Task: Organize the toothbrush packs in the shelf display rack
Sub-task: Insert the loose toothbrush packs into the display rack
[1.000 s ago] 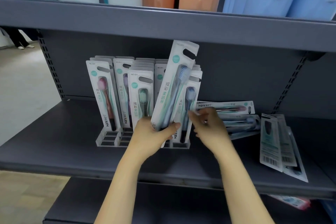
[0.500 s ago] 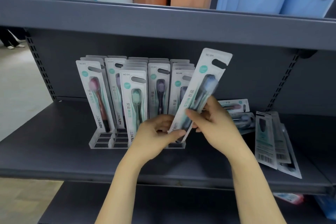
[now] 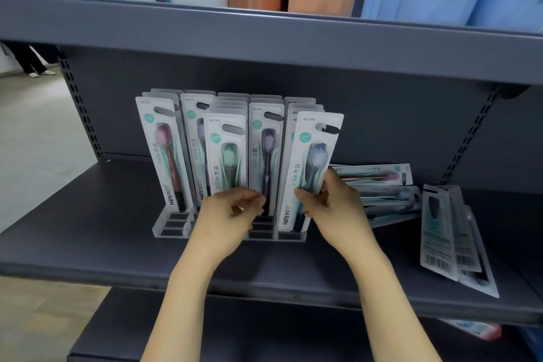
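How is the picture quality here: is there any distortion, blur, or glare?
Head view: wide-angle bending curves the upper shelf edge; the blue toothbrush pack held by the right hand reads sharply, while the loose packs at right are softer; lighting is even, with no strong glare.

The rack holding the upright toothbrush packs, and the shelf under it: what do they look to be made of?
The rack looks like clear, glossy plastic, probably acrylic: the dark shelf shows through its walls and its edges catch light. The shelf looks like metal with a matte grey painted finish; the slotted uprights behind it suggest steel shop shelving, though that is a guess.
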Demonstrator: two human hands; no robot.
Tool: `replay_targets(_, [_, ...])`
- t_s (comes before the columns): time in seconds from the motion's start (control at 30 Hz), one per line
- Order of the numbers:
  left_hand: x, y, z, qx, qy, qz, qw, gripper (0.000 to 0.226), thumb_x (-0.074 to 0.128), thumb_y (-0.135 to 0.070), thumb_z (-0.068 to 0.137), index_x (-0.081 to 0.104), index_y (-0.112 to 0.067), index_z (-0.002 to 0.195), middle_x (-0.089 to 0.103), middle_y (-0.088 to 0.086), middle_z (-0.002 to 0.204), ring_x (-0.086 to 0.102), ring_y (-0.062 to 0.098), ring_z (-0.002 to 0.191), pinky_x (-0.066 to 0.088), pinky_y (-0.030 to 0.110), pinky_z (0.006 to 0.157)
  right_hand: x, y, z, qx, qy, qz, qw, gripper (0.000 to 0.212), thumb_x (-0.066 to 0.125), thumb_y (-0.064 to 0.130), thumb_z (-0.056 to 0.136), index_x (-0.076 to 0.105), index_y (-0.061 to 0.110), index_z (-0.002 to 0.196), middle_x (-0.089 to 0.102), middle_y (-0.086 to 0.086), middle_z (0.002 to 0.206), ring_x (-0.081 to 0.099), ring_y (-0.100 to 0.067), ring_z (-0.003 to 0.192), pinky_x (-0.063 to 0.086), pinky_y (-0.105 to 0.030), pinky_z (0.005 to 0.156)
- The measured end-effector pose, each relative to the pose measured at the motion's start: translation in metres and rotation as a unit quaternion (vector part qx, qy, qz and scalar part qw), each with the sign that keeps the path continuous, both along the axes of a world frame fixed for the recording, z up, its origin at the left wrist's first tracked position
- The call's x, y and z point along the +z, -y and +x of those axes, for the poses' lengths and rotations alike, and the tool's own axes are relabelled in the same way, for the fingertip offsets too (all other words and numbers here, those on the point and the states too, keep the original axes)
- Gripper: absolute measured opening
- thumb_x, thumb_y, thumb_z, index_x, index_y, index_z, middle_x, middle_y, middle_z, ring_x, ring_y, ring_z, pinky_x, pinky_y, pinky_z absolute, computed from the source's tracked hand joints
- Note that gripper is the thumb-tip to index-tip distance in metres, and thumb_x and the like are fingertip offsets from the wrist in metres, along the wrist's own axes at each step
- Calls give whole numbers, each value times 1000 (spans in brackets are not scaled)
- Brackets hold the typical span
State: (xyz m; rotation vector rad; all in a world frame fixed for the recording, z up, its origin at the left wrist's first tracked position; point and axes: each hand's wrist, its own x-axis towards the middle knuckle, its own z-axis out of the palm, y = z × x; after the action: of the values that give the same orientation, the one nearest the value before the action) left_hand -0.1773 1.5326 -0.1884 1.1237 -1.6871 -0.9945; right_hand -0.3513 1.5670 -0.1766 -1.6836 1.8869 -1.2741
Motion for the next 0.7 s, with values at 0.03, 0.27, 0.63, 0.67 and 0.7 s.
replay_targets(0.03, [-1,0,2,8,4,-2,1000,18,62,-13,89,69,-26,78,71,4,76,62,5,59,50,18,54,0,0,1,1,3,4,1000,20,60,27,88,53,20,105,68,-4,85,66,-21,75,54,-42,76])
replay_targets(0.27, [-4,3,10,46,7,-1,999,15,63,-17,88,70,-27,79,72,3,74,66,30,71,56,44,72,0,1,0,7,0,22,1000,17,59,29,89,51,21,102,67,-5,82,66,-21,76,54,-41,77])
replay_targets(0.63, [-18,12,12,53,43,-21,997,27,65,-21,86,67,-42,69,72,-7,72,46,8,49,42,29,59,5,0,1,21,-22,44,999,14,57,28,91,45,25,97,61,4,79,65,-17,78,51,-31,75])
replay_targets(0.67, [-18,12,12,53,51,-28,997,26,64,-21,86,67,-42,70,71,-9,71,46,6,48,40,26,59,5,0,1,22,-25,43,999,14,56,28,91,45,23,97,61,4,79,64,-17,78,51,-32,76])
replay_targets(0.7, [-19,12,12,53,59,-37,996,25,64,-21,87,66,-41,72,71,-12,69,48,3,49,39,25,58,6,1,2,21,-29,42,998,15,56,29,91,46,20,99,61,2,81,64,-18,79,51,-34,77])
